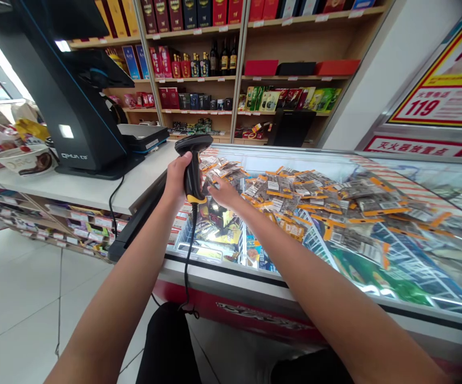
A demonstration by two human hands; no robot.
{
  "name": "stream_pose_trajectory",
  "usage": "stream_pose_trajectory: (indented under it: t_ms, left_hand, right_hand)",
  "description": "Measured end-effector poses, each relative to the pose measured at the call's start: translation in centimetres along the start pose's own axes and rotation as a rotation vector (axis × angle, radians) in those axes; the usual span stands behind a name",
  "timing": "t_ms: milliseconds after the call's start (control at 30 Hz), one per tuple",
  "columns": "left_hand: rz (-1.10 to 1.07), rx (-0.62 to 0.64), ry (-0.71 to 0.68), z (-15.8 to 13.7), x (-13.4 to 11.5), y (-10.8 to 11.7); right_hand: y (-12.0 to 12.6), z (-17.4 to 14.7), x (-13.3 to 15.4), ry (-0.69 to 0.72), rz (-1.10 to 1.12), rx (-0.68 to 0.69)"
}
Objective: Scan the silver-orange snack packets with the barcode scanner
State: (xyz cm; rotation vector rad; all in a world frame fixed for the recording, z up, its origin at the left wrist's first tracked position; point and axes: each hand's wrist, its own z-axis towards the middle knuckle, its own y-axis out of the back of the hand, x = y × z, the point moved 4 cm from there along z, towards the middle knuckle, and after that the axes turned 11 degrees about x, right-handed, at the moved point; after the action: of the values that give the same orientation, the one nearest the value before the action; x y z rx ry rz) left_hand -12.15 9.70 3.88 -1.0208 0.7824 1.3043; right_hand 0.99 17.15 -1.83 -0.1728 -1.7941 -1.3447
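Observation:
A black barcode scanner (193, 181) with yellow trim stands upright in my left hand (177, 176), which is closed around its handle. Its cable hangs down over the freezer's front edge. Just right of the scanner, my right hand (223, 194) is closed, its fingertips at a small dark packet partly hidden behind the scanner. Many flat packets (278, 185) with orange edges and barcodes lie in a loose pile on the freezer's glass top (250, 160), beside and beyond my right hand.
Wire baskets (313, 234) with bagged goods show through the glass. On the left, a white counter (95, 186) bears a dark checkout terminal (82, 106) and an ice-cream-printed tub (26, 159). Behind stand shelves (199, 79) of boxes and bottles. A fire notice (434, 106) hangs at right.

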Motion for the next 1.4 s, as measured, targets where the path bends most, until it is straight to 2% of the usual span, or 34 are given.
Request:
stream_pose_trajectory:
  t_ms: [100,267,333,467,600,733,867,1400]
  left_hand:
    - [-0.002,-0.014,0.004,-0.1,0.1,0.0]
    - [-0.005,-0.039,0.023,-0.2,0.0,-0.1]
    - [-0.008,-0.045,0.044,-0.2,0.1,-0.1]
    - [0.026,-0.011,0.052,-0.2,0.3,-0.3]
    - [0.069,0.115,0.090,-0.6,0.7,-1.0]
    - [0.136,0.226,0.097,-1.1,0.8,-1.7]
    - [0.196,0.258,0.110,-1.1,0.9,-1.8]
    - [0.169,0.344,0.148,-1.4,1.3,-2.1]
  right_hand:
    - [0.5,0.8,-0.6,-0.021,0.093,-0.005]
    - [1.1,0.7,-1.9,0.020,0.252,-0.050]
    - [1.9,0.1,-2.6,0.033,0.277,-0.138]
    - [4.5,-1.6,-3.8,0.105,0.370,-0.407]
    - [7.2,-2.8,-4.6,0.127,0.499,-0.515]
    - [9.3,-3.8,-4.8,0.096,0.571,-0.531]
    - [10.4,-4.3,-4.9,0.083,0.538,-0.549]
    - [10.2,-4.6,-4.4,0.071,0.453,-0.502]
